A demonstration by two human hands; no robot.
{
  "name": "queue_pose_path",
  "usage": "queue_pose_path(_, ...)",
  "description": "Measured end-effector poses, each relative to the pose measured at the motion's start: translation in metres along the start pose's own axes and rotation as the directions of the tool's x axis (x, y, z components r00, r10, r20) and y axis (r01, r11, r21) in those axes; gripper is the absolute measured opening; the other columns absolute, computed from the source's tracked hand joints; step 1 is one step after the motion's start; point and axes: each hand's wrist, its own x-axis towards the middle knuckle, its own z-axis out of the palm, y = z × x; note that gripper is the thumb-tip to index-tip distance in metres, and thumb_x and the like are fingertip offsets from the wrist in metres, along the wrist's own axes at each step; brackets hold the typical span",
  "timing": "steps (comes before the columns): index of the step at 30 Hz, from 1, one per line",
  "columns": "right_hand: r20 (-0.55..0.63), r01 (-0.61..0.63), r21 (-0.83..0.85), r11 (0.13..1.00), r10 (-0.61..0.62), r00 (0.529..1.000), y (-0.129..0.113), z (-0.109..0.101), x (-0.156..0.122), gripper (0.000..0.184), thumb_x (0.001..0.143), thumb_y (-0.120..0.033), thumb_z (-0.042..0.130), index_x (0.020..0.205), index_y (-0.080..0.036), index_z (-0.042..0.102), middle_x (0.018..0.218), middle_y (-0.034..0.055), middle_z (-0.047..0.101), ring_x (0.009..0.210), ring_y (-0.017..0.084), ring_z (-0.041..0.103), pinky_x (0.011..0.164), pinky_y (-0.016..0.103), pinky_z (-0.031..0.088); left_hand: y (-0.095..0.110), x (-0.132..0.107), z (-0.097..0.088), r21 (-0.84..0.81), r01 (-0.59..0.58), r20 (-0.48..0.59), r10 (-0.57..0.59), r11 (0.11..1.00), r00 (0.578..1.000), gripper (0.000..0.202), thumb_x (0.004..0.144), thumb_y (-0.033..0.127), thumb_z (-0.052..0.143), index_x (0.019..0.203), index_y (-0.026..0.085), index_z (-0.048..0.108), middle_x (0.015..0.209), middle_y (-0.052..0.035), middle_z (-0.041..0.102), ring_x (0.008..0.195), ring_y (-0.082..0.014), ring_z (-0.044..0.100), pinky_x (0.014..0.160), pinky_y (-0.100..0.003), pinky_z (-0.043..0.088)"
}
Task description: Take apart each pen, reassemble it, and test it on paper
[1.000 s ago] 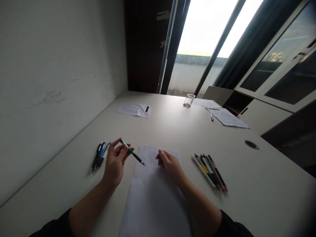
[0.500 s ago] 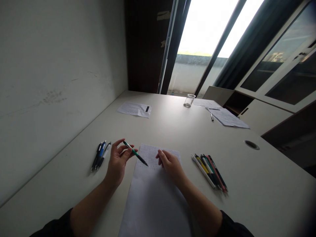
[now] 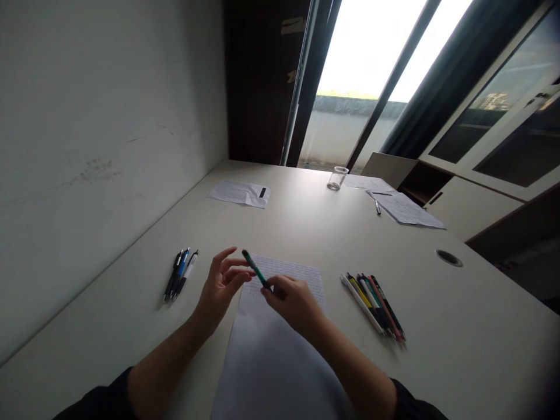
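A green and black pen (image 3: 256,269) slants above a sheet of handwritten paper (image 3: 280,350). Its lower end is pinched between the thumb and fingers of my right hand (image 3: 294,296). Just left of the pen is my left hand (image 3: 224,283), its fingers spread and curved. Whether a left fingertip still touches the pen I cannot tell. Three pens (image 3: 179,274), in black, blue and white, lie on the table to the left of my left hand. Several more pens (image 3: 374,306) in mixed colours lie side by side to the right of the paper.
On the white table (image 3: 301,227), a crumpled sheet (image 3: 240,192) lies far left. A clear glass (image 3: 337,178) stands at the back, near a stack of papers (image 3: 406,209) and a single pen (image 3: 377,207). A round cable hole (image 3: 448,258) is at the right. A wall (image 3: 109,116) borders the left side.
The green pen has passed from my left hand to my right hand, which has closed on its lower end. My left fingers have opened, and that hand has shifted slightly right.
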Motion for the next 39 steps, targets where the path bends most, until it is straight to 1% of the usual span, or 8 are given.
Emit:
queue_pose_path(3, -0.071, -0.063, 0.085, 0.994, 0.069, 0.995, 0.005, -0.002, 0.001, 0.006, 0.086, -0.023, 0.062, 0.081, -0.02, 0.063, 0.064, -0.0015, 0.06, 0.057, 0.012, 0.053, 0.056, 0.024, 0.041, -0.004, 0.002, -0.012, 0.235, -0.083, 0.115, 0.057, 0.968, 0.992, 0.032, 0.098, 0.027, 0.052, 0.129, 0.027, 0.047, 0.118, -0.0078, 0.064, 0.104, -0.0226, 0.067, 0.089, -0.044, 0.056)
queue_pose_path(6, -0.059, -0.129, 0.254, 0.959, 0.149, 0.987, 0.008, -0.001, 0.002, 0.006, 0.087, -0.025, 0.058, 0.086, -0.02, 0.061, 0.068, -0.0009, 0.061, 0.056, 0.012, 0.056, 0.054, 0.023, 0.045, -0.009, 0.006, -0.032, 0.553, -0.317, 0.367, 0.117, 0.77, 0.923, 0.027, 0.095, 0.02, 0.054, 0.122, 0.026, 0.058, 0.123, -0.0078, 0.062, 0.121, -0.0243, 0.057, 0.105, -0.047, 0.046)
queue_pose_path(9, 0.007, -0.216, 0.433, 0.875, 0.236, 0.972, 0.007, 0.001, 0.002, 0.008, 0.087, -0.028, 0.059, 0.089, -0.021, 0.059, 0.069, -0.0014, 0.06, 0.055, 0.013, 0.058, 0.046, 0.022, 0.046, -0.01, 0.008, -0.048, 0.66, -0.471, 0.546, 0.058, 0.585, 0.836, 0.035, 0.093, 0.018, 0.056, 0.127, 0.026, 0.057, 0.135, -0.0073, 0.058, 0.137, -0.0261, 0.042, 0.114, -0.05, 0.036)
queue_pose_path(12, 0.068, -0.276, 0.546, 0.791, 0.287, 0.956, 0.004, 0.002, 0.004, 0.014, 0.087, -0.034, 0.06, 0.089, -0.02, 0.058, 0.066, -0.0015, 0.059, 0.057, 0.014, 0.059, 0.043, 0.022, 0.048, -0.009, 0.006, -0.054, 0.68, -0.535, 0.62, -0.004, 0.501, 0.784, 0.04, 0.091, 0.023, 0.06, 0.131, 0.025, 0.056, 0.143, -0.0069, 0.052, 0.144, -0.0277, 0.03, 0.117, -0.051, 0.031)
queue_pose_path(17, 0.162, -0.371, 0.588, 0.718, 0.346, 0.924, -0.001, 0.011, 0.005, 0.016, 0.089, -0.035, 0.057, 0.084, -0.019, 0.057, 0.064, 0.0001, 0.064, 0.057, 0.015, 0.061, 0.047, 0.025, 0.051, -0.006, 0.002, -0.05, 0.705, -0.551, 0.633, -0.045, 0.447, 0.773, 0.044, 0.088, 0.037, 0.065, 0.13, 0.026, 0.056, 0.142, -0.0061, 0.055, 0.143, -0.0282, 0.032, 0.117, -0.054, 0.027)
queue_pose_path(21, 0.242, -0.437, 0.533, 0.725, 0.364, 0.899, -0.007, 0.023, 0.006, 0.012, 0.084, -0.027, 0.061, 0.077, -0.019, 0.056, 0.063, 0.0002, 0.067, 0.055, 0.014, 0.062, 0.053, 0.024, 0.051, -0.007, 0.0, -0.049, 0.721, -0.534, 0.616, -0.056, 0.442, 0.786, 0.048, 0.087, 0.043, 0.066, 0.131, 0.026, 0.054, 0.141, -0.0067, 0.055, 0.141, -0.0266, 0.037, 0.118, -0.052, 0.026)
queue_pose_path(28, 0.253, -0.467, 0.415, 0.781, 0.394, 0.883, -0.013, 0.038, 0.013, 0.026, 0.088, -0.029, 0.056, 0.064, -0.021, 0.051, 0.055, -0.0009, 0.066, 0.048, 0.011, 0.057, 0.051, 0.021, 0.045, -0.013, 0.0, -0.049, 0.746, -0.504, 0.586, -0.07, 0.435, 0.807, 0.059, 0.087, 0.047, 0.064, 0.138, 0.025, 0.046, 0.142, -0.0068, 0.054, 0.14, -0.0258, 0.039, 0.119, -0.051, 0.024)
queue_pose_path(39, 0.274, -0.516, 0.352, 0.78, 0.441, 0.854, -0.009, 0.046, 0.013, 0.032, 0.09, -0.032, 0.052, 0.061, -0.022, 0.045, 0.05, -0.0029, 0.058, 0.043, 0.01, 0.048, 0.046, 0.021, 0.039, -0.009, 0.002, -0.048, 0.768, -0.46, 0.563, -0.128, 0.446, 0.816, 0.057, 0.086, 0.049, 0.065, 0.136, 0.026, 0.049, 0.144, -0.006, 0.052, 0.14, -0.0262, 0.037, 0.12, -0.051, 0.023)
